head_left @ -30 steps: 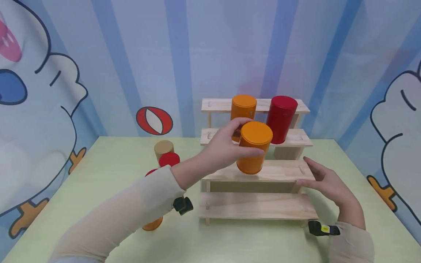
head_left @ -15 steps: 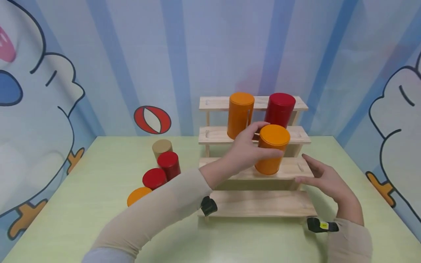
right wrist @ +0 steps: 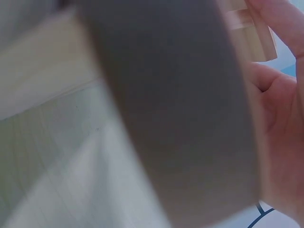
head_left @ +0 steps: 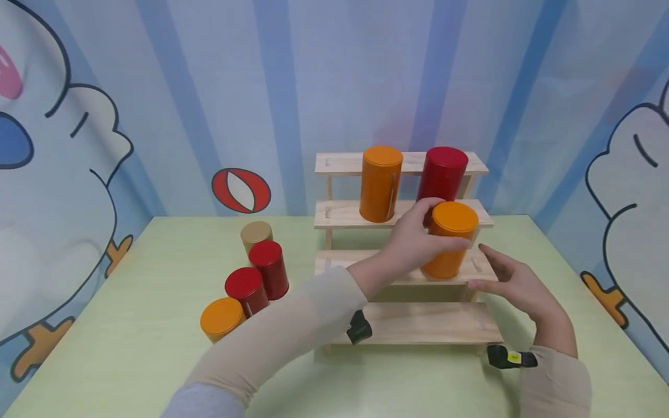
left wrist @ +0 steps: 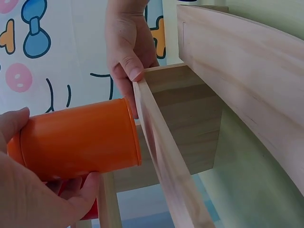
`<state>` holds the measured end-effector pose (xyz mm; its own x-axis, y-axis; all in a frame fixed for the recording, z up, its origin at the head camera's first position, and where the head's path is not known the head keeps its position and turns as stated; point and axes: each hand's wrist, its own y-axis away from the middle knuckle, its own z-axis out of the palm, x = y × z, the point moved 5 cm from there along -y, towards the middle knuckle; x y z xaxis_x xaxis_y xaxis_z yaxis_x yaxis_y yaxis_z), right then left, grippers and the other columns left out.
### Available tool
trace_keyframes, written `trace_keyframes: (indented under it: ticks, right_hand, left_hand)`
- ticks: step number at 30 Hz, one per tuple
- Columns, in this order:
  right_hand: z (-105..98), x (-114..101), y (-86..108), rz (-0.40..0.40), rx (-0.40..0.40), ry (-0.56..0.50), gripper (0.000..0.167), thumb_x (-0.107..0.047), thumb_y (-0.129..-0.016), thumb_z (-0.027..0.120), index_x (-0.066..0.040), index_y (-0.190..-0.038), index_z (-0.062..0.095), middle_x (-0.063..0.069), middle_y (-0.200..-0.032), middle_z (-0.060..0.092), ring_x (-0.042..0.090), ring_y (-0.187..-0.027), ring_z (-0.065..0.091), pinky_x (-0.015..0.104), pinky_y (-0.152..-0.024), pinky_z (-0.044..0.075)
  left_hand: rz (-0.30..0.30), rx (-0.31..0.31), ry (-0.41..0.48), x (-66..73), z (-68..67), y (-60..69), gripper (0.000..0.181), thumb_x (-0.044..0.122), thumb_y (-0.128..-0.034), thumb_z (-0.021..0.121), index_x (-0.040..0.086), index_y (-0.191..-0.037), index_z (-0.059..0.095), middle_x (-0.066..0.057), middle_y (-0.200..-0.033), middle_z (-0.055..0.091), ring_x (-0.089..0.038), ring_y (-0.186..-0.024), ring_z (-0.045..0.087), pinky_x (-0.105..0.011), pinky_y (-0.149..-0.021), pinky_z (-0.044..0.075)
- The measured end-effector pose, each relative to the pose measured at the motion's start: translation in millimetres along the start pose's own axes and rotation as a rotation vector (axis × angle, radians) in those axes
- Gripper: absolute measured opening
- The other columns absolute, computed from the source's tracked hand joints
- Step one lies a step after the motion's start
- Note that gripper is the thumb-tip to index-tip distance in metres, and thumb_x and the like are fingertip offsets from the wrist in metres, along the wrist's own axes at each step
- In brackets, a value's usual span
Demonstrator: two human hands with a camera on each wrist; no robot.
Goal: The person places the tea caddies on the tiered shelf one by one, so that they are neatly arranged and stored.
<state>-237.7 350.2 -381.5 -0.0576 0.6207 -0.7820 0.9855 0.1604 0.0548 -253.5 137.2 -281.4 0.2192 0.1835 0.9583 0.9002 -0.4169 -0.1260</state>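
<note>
Your left hand (head_left: 413, 241)'s got an orange cylindrical tin (head_left: 444, 262) pinched, right by a tiered pale-wood rack (head_left: 428, 323); right hand (head_left: 528, 292) grips its end.

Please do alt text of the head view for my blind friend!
A person's left hand grips an orange can at a stepped wooden shelf; the right hand holds the shelf. Two cans stand higher up, four on the table.

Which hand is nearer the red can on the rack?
Left. The left hand, holding an orange can, is in front of the red can; the right hand is farther off, gripping the right end of the shelf below.
</note>
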Motion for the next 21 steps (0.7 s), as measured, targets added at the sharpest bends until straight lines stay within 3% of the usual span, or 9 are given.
trace_keyframes:
  ticks: [12,21]
  right_hand:
    - [0,-1,-0.2,-0.009,-0.007,-0.011,0.091,-0.035,-0.091,0.067,-0.01,-0.155,0.007,0.025,-0.157,0.013,0.052,-0.139,0.021,0.069,-0.104,0.025]
    - [1,-1,0.9,-0.005,-0.008,-0.014,0.091,-0.035,-0.091,0.067,-0.01,-0.155,0.008,0.025,-0.157,0.014,0.052,-0.138,0.021,0.07,-0.103,0.025]
  left_hand:
    - [-0.064,0.055,-0.045,-7.2,10.3,-6.1,0.066,0.026,-0.0793,0.08,0.021,-0.136,0.047,0.008,-0.125,0.057,-0.01,-0.109,0.055,-0.038,-0.097,0.048]
    - [-0.049,0.054,-0.049,-6.5,13.5,-4.1,0.065,0.026,-0.0795,0.08,0.02,-0.135,0.047,0.008,-0.121,0.057,-0.009,-0.105,0.055,-0.035,-0.094,0.049]
